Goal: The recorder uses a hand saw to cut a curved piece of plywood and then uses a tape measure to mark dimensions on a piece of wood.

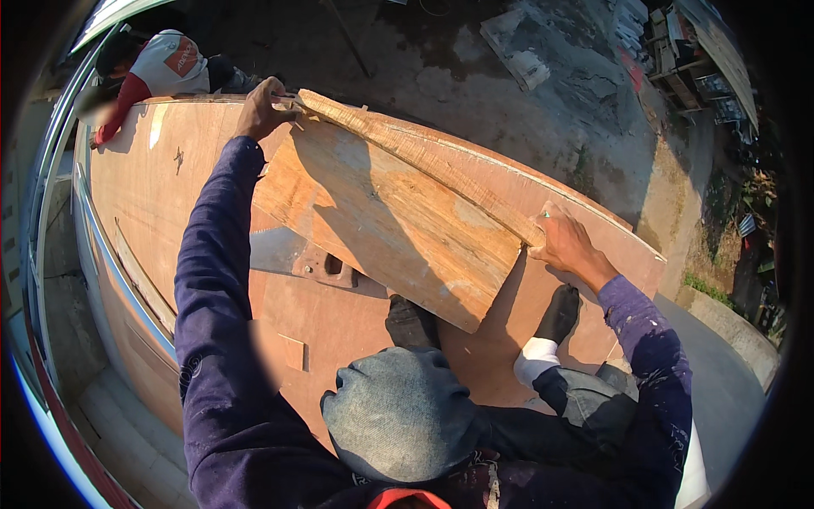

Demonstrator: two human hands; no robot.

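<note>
My left hand point(264, 109) is closed at the far end of a long rough wooden strip point(415, 157); a small thin item by its fingers is unclear. My right hand point(564, 237) grips the strip's right end. The strip runs along the upper edge of a rectangular plywood board point(390, 229), which lies tilted across my view with a shadow over it. A handsaw point(318, 265) lies partly hidden beneath the board, on a large plywood surface point(144, 204). My socked feet point(556, 314) show below the board.
A co-worker point(178, 64) in a white and red shirt leans at the plywood's upper left edge. A metal rail point(93, 199) runs along the left. Beyond the edge lies concrete ground point(585, 119), with stacked scrap wood point(674, 72) at the upper right and plants farther right.
</note>
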